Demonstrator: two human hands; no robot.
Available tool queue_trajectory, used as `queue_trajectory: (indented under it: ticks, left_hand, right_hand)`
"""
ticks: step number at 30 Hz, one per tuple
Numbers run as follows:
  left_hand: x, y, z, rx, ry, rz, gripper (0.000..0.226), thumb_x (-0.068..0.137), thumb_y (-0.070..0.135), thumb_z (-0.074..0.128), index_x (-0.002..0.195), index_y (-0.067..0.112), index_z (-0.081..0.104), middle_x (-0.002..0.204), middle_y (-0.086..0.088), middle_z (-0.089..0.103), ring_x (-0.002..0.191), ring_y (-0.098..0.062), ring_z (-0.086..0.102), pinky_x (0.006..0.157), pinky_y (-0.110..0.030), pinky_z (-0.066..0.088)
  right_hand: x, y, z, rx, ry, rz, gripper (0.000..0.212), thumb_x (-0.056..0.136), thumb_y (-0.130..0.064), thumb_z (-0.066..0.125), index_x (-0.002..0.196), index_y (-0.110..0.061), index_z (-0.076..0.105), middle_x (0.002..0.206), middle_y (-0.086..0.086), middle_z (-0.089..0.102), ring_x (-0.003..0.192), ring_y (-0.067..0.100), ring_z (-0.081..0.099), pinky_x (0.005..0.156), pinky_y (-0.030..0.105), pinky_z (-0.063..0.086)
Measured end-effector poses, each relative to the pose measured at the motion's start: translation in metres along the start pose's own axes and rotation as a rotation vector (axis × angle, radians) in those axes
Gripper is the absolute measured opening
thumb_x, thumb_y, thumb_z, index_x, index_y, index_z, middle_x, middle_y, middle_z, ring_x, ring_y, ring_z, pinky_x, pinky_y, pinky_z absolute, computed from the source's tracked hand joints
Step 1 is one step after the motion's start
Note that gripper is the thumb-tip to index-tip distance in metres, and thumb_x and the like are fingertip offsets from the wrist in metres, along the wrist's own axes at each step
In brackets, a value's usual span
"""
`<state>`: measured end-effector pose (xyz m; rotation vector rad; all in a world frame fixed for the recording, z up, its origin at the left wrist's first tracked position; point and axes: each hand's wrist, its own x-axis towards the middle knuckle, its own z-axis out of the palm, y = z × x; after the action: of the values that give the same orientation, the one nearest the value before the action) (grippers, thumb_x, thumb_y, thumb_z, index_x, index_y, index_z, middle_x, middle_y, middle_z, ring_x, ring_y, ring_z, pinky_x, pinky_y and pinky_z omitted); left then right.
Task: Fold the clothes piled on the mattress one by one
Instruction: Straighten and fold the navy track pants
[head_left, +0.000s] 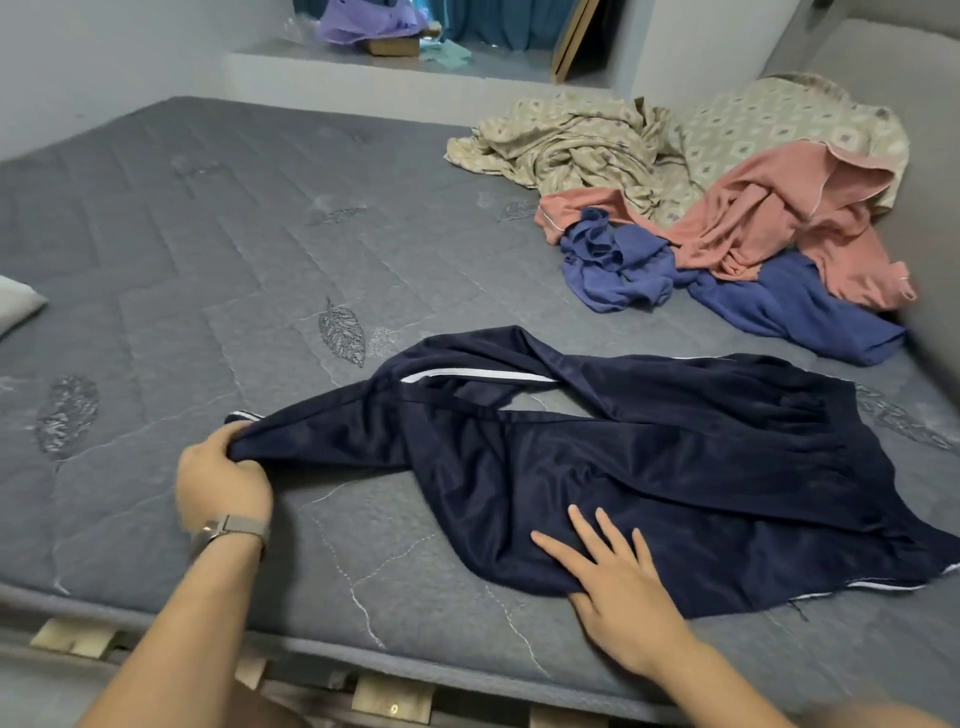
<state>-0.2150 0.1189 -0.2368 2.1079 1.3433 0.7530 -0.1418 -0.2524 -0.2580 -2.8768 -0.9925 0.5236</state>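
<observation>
Navy garment spread unfolded near mattress front edge | left hand gripped its end, right hand pressed flat | pile at far right corner left unfolded

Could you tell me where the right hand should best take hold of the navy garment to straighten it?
Probably the far right end, coming in from the right. The left hand already grips the left tip and the right hand only presses flat, so pulling the opposite end should stretch out the twist in the navy garment.
</observation>
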Motion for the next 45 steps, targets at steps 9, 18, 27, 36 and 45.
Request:
queue_trajectory:
  ticks: [9,18,27,36,45]
  left_hand:
    - [0.058,-0.065,-0.021,-1.026,0.144,-0.51,0.04,0.091,-0.001,0.039,0.094,0.027,0.068,0.088,0.017,0.064,0.079,-0.002,0.055,0.072,-0.011,0.042]
    - [0.044,-0.044,-0.018,-0.868,-0.452,-0.639,0.004,0.09,0.019,0.062,0.089,0.016,0.061,0.067,0.005,0.062,0.07,-0.011,0.053,0.066,-0.024,0.043]
    - [0.018,-0.002,-0.014,-1.013,-1.034,-0.757,0.04,0.091,0.045,0.045,0.071,0.016,0.064,0.086,-0.007,0.063,0.091,-0.026,0.058,0.088,-0.044,0.045]
    - [0.005,0.006,0.024,-1.197,-0.554,-0.698,0.019,0.098,0.005,0.049,0.115,0.002,0.055,0.111,-0.014,0.065,0.092,-0.021,0.066,0.066,-0.034,0.06]
    - [0.043,-0.001,-0.011,-1.364,-0.359,-0.821,0.016,0.091,0.02,0.055,0.103,0.015,0.064,0.109,-0.005,0.07,0.107,-0.015,0.062,0.089,-0.028,0.049]
  right_hand:
    - [0.008,-0.001,0.005,0.244,-0.029,0.079,0.06,0.074,-0.087,0.012,0.132,-0.073,0.018,0.159,-0.021,-0.001,0.141,0.0,-0.018,0.117,0.043,-0.016]
    - [0.008,-0.001,0.002,0.151,-0.209,0.032,0.076,0.059,-0.098,0.01,0.129,-0.077,-0.011,0.152,-0.02,-0.035,0.137,0.011,-0.041,0.112,0.047,-0.025]
    - [0.002,-0.013,0.037,0.315,0.223,0.063,0.069,0.076,-0.037,0.031,0.133,-0.073,0.016,0.153,-0.028,0.018,0.148,0.004,0.008,0.118,0.026,-0.012]
    - [0.002,-0.026,0.004,0.85,0.276,0.266,0.092,0.095,0.0,0.049,0.087,-0.091,0.034,0.127,-0.038,0.034,0.121,-0.031,0.012,0.112,0.017,0.004]
    - [0.005,-0.017,0.006,0.416,0.017,0.065,0.091,0.045,-0.105,0.022,0.13,-0.072,0.021,0.147,-0.039,-0.002,0.141,-0.008,-0.012,0.115,0.026,-0.013]
